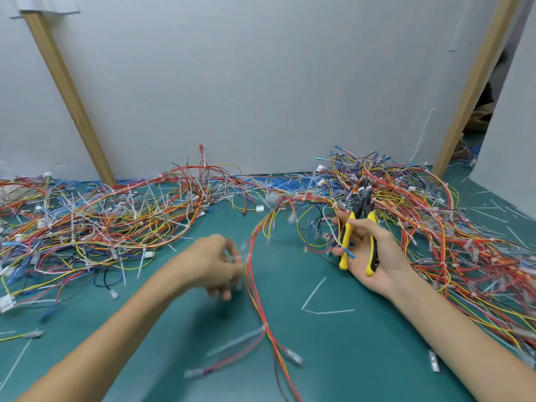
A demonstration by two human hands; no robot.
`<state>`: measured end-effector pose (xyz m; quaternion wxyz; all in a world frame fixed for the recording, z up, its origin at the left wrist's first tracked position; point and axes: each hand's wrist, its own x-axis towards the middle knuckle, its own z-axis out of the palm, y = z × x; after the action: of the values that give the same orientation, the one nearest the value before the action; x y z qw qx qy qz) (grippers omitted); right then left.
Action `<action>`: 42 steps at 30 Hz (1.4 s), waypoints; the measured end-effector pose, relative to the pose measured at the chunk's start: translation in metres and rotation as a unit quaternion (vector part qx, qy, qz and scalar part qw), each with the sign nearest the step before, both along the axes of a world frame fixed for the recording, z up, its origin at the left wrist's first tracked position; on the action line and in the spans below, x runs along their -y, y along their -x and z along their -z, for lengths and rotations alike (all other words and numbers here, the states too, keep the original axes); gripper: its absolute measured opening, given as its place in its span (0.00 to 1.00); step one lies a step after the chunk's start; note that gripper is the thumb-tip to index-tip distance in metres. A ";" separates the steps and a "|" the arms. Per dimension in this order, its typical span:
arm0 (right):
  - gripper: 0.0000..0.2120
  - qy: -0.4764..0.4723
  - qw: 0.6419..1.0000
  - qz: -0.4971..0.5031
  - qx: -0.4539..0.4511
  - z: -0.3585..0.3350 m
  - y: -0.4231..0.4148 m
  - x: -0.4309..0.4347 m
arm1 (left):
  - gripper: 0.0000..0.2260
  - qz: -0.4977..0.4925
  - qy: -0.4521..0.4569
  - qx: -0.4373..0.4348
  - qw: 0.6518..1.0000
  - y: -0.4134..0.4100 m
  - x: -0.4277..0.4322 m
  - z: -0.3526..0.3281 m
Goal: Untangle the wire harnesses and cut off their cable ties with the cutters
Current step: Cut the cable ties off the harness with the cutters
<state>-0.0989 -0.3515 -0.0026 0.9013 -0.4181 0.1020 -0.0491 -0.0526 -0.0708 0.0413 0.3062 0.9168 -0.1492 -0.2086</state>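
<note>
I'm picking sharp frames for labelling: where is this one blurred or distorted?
Head view: the left hand and the wire harness by it are motion-blurred; the right hand holding the cutters is sharp; the wooden posts lean from wide-angle distortion; no glare.

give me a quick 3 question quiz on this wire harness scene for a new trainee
1. Which hand holds the yellow-handled cutters? A) left hand B) right hand C) neither
2. True or false: loose white tie offcuts lie on the green mat between the forearms.
3. Fill in: the harness that the left hand grips is mostly ___ wires.
Key: 1 B; 2 true; 3 red
</note>
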 end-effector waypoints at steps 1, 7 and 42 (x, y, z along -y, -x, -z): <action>0.14 -0.003 1.000 0.000 -0.003 0.000 0.000 0.000 | 0.02 -0.033 0.037 0.017 0.999 -0.008 0.001 -0.009; 0.13 -0.010 1.000 -0.011 -0.012 0.000 -0.002 0.003 | 0.03 -0.096 0.147 0.451 0.875 -0.062 0.009 -0.056; 0.13 0.135 0.981 -0.133 -0.038 -0.008 0.004 0.000 | 0.15 0.092 -0.002 0.584 0.807 -0.018 0.038 0.014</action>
<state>-0.1032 -0.3512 0.0052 0.8305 -0.5474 0.0725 0.0735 -0.0341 -0.1092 0.0277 0.1389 0.8483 -0.3831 0.3381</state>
